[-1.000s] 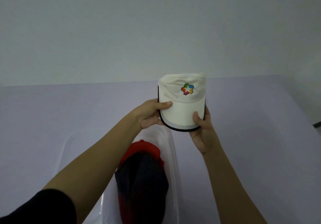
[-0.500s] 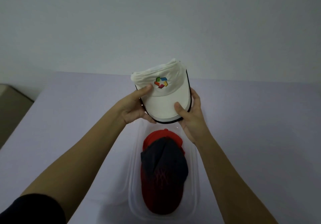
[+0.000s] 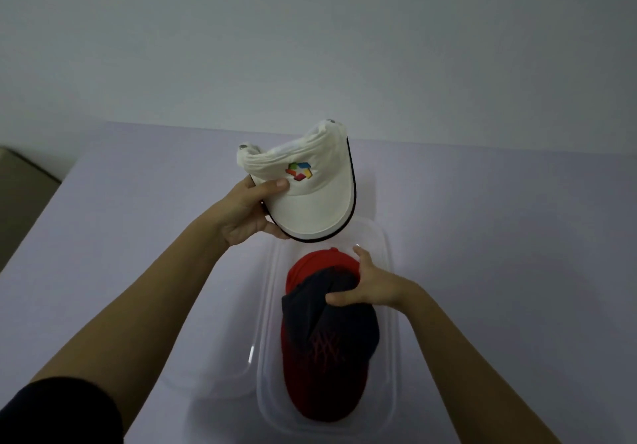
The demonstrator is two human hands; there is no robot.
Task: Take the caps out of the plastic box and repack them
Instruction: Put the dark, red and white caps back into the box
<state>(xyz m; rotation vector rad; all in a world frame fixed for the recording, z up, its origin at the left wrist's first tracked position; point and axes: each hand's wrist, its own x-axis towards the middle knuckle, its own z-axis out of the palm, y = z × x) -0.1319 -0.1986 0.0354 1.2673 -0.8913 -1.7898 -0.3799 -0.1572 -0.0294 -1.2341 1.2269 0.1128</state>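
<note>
Tbl (image 3: 499, 219): white cap (image 3: 310, 199) in L hand (image 3: 244, 216)

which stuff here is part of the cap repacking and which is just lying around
Job: white cap in left hand; navy cap gripped by right hand; red cap under it; plastic box.
Lying about: clear lid; lilac table.

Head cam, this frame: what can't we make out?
Head view only:
- Most of the red cap: covered by the navy cap; anything beneath both in the plastic box is hidden.
- Fingers of the left hand: behind the white cap.
- Whether the right hand grips only the navy cap or the red one too: unclear.
- Emblem on the navy cap: too dark to read.
</note>
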